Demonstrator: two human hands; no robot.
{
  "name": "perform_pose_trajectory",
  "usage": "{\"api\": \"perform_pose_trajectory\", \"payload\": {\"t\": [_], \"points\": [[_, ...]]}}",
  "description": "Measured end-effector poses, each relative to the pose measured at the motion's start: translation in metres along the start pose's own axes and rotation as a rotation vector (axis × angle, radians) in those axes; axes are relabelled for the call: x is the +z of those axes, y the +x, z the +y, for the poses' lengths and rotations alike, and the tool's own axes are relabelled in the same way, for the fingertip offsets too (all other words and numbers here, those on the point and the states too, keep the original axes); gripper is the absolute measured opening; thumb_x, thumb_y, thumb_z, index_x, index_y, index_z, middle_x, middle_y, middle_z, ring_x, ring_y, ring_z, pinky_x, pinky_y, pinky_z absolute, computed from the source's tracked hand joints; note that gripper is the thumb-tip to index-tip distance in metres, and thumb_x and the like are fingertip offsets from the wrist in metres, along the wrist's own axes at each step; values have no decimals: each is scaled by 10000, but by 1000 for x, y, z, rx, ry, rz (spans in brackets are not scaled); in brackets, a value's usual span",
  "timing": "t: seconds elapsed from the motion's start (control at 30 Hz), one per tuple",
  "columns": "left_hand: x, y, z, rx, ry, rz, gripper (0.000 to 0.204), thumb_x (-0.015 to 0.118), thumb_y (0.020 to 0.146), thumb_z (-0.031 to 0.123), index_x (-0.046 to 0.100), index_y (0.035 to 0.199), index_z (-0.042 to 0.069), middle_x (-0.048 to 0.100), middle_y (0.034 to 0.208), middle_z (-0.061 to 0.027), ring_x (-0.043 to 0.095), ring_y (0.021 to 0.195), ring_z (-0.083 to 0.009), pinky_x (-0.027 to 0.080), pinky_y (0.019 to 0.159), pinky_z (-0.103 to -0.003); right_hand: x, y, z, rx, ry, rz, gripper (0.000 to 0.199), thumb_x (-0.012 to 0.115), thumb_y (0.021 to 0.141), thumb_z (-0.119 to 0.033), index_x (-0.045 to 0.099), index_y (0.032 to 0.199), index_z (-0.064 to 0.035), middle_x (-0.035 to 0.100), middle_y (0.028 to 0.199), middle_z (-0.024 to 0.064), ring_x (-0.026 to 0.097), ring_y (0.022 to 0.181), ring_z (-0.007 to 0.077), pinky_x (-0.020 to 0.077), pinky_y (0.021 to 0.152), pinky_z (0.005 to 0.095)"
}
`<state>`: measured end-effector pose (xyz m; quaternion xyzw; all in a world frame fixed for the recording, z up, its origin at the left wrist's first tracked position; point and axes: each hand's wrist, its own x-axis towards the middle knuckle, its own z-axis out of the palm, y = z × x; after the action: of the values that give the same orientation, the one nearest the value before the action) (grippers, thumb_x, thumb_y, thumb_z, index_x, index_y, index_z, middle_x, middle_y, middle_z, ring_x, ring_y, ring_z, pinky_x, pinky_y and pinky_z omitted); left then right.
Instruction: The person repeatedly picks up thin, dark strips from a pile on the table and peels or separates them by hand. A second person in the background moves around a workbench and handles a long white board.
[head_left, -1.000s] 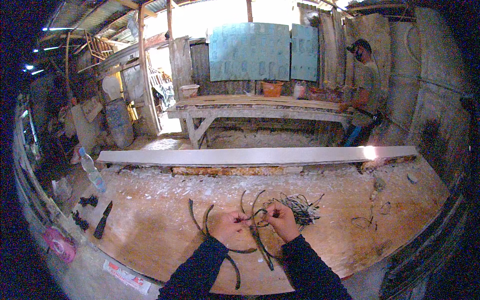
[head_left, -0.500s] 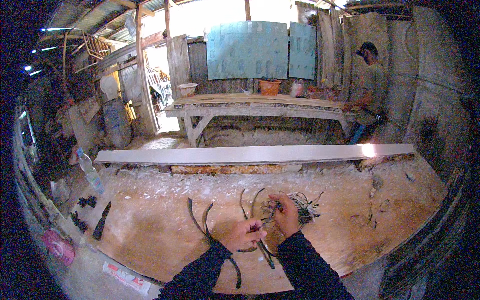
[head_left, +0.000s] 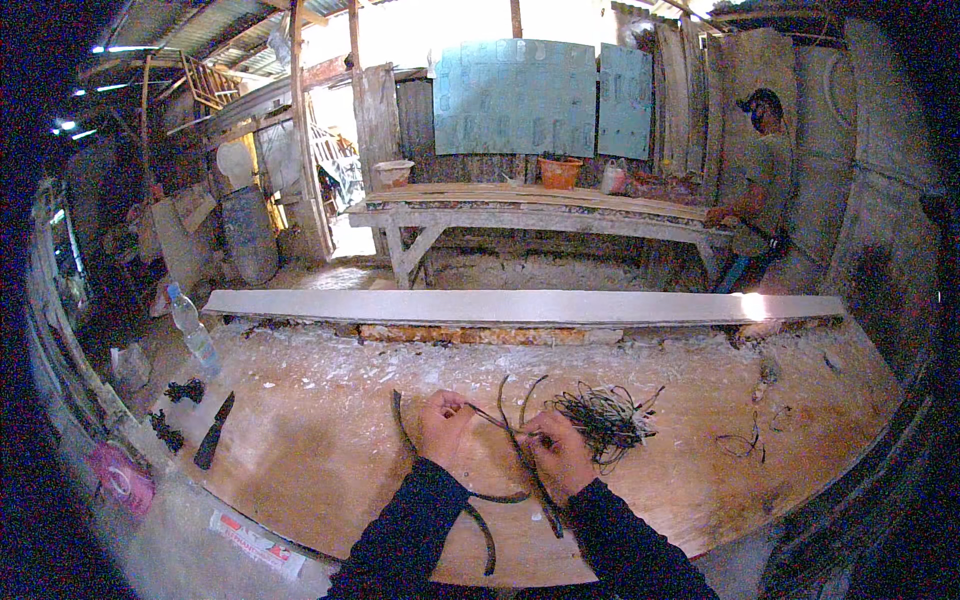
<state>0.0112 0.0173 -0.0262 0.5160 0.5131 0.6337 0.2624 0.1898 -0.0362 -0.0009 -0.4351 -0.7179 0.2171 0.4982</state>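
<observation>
A thin dark strand (head_left: 488,415) is stretched between my two hands above the wooden tabletop. My left hand (head_left: 443,425) pinches its left end, and my right hand (head_left: 562,455) is closed on the other end, with the fingertips partly hidden. Right beside my right hand lies a tangled bundle of thin black strands (head_left: 612,422). Under and around my hands are several dark curved strips: a strip (head_left: 400,420) left of my left hand, a strip (head_left: 482,535) near the front edge, and a longer strip (head_left: 545,505) running below my right hand.
A dark knife-like blade (head_left: 214,432) and dark clumps (head_left: 184,390) lie at the left, near a clear plastic bottle (head_left: 194,330). A long white board (head_left: 520,306) spans the far edge. Loose strands (head_left: 745,440) lie right. Beyond, a person (head_left: 765,190) stands at another bench (head_left: 470,218).
My left hand has moved left and up, away from my right hand, drawing the strand out between them. My right hand has come down, away from the bundle. The whole view has shifted slightly.
</observation>
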Motion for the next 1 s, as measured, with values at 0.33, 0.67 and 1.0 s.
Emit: {"api": "perform_pose_trajectory", "payload": {"t": [0.33, 0.67, 1.0], "points": [[-7, 4, -15, -76, 118, -36, 137, 682, 704, 122, 595, 726, 18, 587, 662, -34, 524, 592, -113, 426, 553, -248, 10, -5, -9, -102, 247, -453, 135, 596, 782, -136, 617, 888, -54, 483, 1056, 106, 476, 1013, 233, 385, 866, 326], [-1, -5, -6, -12, 87, -225, 62, 631, 701, 23, 611, 758, 35, 624, 753, -41, 563, 628, -124, 454, 571, -247, -4, -2, -16, 59, 478, -566, 70, 622, 755, -87, 612, 805, -41, 555, 903, 68, 516, 907, 171, 404, 820, 303], [3, -14, 7, 123, 184, -525, 92, 653, 712, 61, 610, 791, 40, 613, 702, -21, 562, 625, -100, 442, 568, -237, -20, 8, -1, 215, 615, -232, 112, 625, 713, 14, 539, 710, -58, 546, 698, 2, 558, 689, 102, 433, 620, 224]]}}
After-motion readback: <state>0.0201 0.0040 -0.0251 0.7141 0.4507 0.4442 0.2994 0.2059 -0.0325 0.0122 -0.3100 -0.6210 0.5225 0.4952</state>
